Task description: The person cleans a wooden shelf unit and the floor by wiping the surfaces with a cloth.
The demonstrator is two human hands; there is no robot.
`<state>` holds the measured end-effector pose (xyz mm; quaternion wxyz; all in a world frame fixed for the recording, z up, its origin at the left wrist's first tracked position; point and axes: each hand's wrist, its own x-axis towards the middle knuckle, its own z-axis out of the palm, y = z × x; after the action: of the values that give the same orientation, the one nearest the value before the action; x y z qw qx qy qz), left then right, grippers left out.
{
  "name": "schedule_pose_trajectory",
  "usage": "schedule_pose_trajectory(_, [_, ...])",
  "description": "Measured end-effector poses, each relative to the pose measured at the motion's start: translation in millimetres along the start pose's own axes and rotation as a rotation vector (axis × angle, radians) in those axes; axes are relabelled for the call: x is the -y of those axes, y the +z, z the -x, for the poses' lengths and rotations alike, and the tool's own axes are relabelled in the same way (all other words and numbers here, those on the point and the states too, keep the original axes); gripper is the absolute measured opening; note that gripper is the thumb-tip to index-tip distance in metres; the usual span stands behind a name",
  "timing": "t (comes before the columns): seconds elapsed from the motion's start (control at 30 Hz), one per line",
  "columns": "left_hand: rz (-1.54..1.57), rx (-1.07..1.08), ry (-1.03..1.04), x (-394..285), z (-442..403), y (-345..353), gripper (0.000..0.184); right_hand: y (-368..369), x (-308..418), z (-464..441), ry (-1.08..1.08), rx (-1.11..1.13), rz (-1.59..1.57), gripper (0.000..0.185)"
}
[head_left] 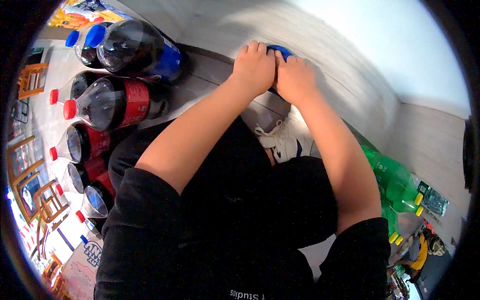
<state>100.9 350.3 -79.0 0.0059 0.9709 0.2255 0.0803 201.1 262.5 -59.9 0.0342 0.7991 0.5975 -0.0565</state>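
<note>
My left hand [254,68] and my right hand [295,77] meet near the base of a pale wood-grain wall [340,55]. Between them is a blue cloth-like item [281,50], mostly covered by the fingers. Both hands are closed on it, side by side, with the knuckles toward the wall. Below them a white laced shoe [290,135] rests on the grey floor, close to my right forearm.
Dark cola bottles with red caps [112,102] and others with blue caps [140,47] stand at the left. Green bottles with yellow caps [392,180] are at the right. Wooden chairs [50,202] appear at the far left, above a printed carton [82,262].
</note>
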Motion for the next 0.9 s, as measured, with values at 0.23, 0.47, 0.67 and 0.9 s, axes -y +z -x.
schedule_pose_trajectory(0.23, [-0.029,0.097,-0.110,11.3,-41.6,9.5,0.034,2.6,-17.0,-40.7,0.004,-0.070,0.055,0.044])
schedule_pose_trajectory(0.47, [-0.029,0.067,-0.198,28.9,-87.4,23.3,0.039,4.7,-35.7,-93.5,0.042,-0.052,0.071,0.052])
schedule_pose_trajectory(0.67, [-0.214,0.169,-0.166,28.6,-93.2,9.3,0.038,19.1,-45.4,-103.7,0.006,-0.079,0.028,0.053])
schedule_pose_trajectory(0.9, [-0.113,0.219,-0.107,17.2,-28.1,-7.4,0.032,5.7,-2.2,-36.1,-0.013,-0.055,-0.040,0.044])
